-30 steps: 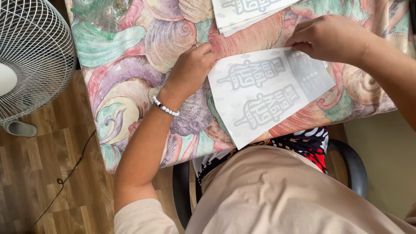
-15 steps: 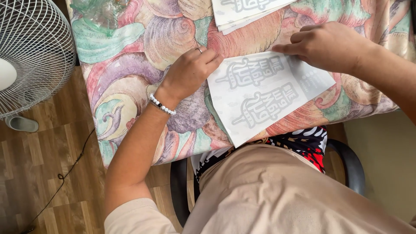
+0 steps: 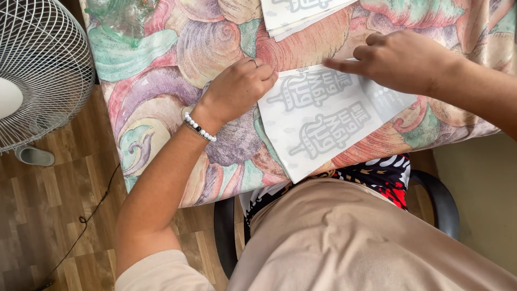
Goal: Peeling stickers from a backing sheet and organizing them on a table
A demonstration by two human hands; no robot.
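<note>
A white paper sheet (image 3: 323, 121) printed with grey figures lies tilted on a table covered by a shell-patterned cloth (image 3: 161, 91), its lower corner hanging over the near edge. My left hand (image 3: 237, 89), with a bead bracelet on the wrist, presses fingertips on the sheet's upper left corner. My right hand (image 3: 401, 59) rests on the sheet's upper right part, fingers stretched leftward along its top edge, where a flap looks folded over.
A stack of similar printed sheets (image 3: 301, 13) lies at the table's far edge. A white standing fan (image 3: 37, 75) is on the wood floor at left, with a cable trailing. I sit on a black chair (image 3: 441, 205) close to the table.
My left hand slid up along the sheet's left edge to its top corner. My right hand moved left across the sheet's top edge, pressing it flat.
</note>
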